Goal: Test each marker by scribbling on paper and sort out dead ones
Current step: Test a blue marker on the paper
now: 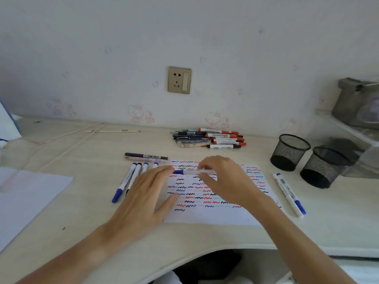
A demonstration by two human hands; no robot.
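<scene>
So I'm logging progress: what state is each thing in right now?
Blue marker: capped, held over the paper by right hand.
Left hand: fingers touching its cap.
Paper: covered in scribbles.
Mesh cups: upright.
Marker pile: lying capped.

The desk (86, 203) looks like pale laminated wood with a faint grain and a smooth, matt finish. The scribble paper (213, 214) is thin, matt white sheet, as is the blank sheet (26, 193) at the left. The blue-capped marker (194, 171) has a smooth, slightly glossy plastic barrel (its printed label is too blurred to read), like the red-capped markers (223, 137) in the pile. The two pen cups (290, 152) are matt black wire mesh. The wall socket (179, 79) is satin, champagne-toned plastic, and the wall (123, 48) carries matt printed wallpaper.
</scene>
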